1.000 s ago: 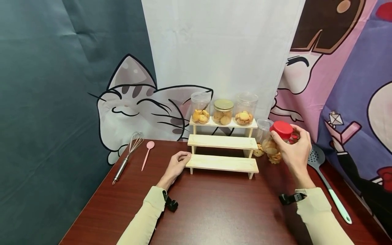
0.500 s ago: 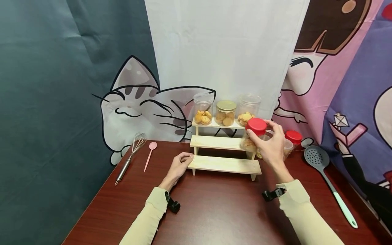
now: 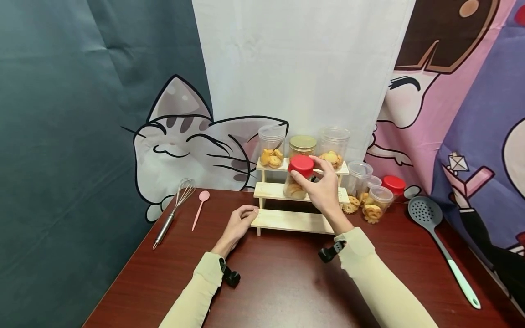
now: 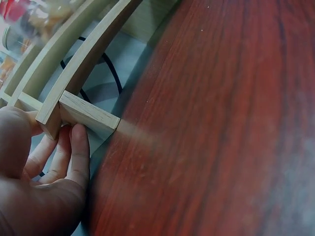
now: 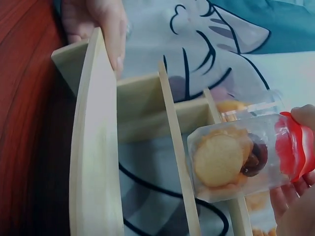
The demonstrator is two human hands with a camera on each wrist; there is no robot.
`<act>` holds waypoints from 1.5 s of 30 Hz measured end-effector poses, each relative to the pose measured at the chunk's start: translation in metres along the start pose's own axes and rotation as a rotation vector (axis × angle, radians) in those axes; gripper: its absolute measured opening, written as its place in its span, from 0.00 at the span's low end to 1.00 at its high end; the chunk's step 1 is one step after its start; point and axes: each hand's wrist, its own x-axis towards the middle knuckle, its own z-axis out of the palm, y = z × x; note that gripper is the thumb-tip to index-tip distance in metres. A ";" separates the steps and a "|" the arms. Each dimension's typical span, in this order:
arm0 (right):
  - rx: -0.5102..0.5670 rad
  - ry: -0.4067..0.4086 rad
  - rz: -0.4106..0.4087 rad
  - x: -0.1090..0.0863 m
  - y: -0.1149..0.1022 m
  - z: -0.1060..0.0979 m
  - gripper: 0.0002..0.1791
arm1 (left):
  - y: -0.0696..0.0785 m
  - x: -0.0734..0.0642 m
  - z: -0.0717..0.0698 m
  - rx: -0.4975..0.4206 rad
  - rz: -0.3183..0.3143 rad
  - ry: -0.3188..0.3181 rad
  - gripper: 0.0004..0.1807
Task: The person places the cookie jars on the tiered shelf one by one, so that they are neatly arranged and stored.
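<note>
My right hand (image 3: 326, 193) grips a clear jar (image 3: 296, 187) by its red lid. In the right wrist view, pale round cookies and a dark red piece show through its wall. The jar stands upright at the middle step of a three-tier wooden stand (image 3: 291, 219); whether its base touches the board I cannot tell. My left hand (image 3: 238, 225) pinches the left end of the bottom step, thumb above and fingers beneath, clearest in the left wrist view. On the top step are a clear-lidded jar (image 3: 271, 148), a gold-lidded jar (image 3: 302, 143) and another clear-lidded jar (image 3: 334, 148), each holding cookies.
Right of the stand are several more cookie jars (image 3: 374, 207), among them a red-lidded jar (image 3: 393, 184). Farther right lies a slotted skimmer (image 3: 426, 214). A whisk (image 3: 174, 214) and a pink spoon (image 3: 200, 209) lie on the left of the table (image 3: 266, 282). A printed curtain hangs behind.
My right hand has carried the red-lidded jar leftward, from beside the stand's right end to the middle step. My left hand keeps its hold on the bottom step.
</note>
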 end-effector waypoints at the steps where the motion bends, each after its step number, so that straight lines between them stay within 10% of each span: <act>1: -0.001 -0.009 -0.011 0.001 -0.001 0.005 0.39 | 0.000 0.000 0.000 -0.001 0.001 -0.001 0.18; 24: -0.024 -0.078 0.045 -0.008 -0.001 0.032 0.44 | -0.002 -0.002 -0.002 -0.008 -0.009 -0.015 0.19; 37: 0.053 -0.020 0.076 -0.043 0.013 -0.039 0.33 | 0.000 -0.003 -0.001 -0.011 -0.016 -0.023 0.20; 45: 0.063 0.196 0.149 -0.060 0.041 -0.103 0.27 | 0.000 -0.002 -0.002 -0.016 -0.012 -0.031 0.20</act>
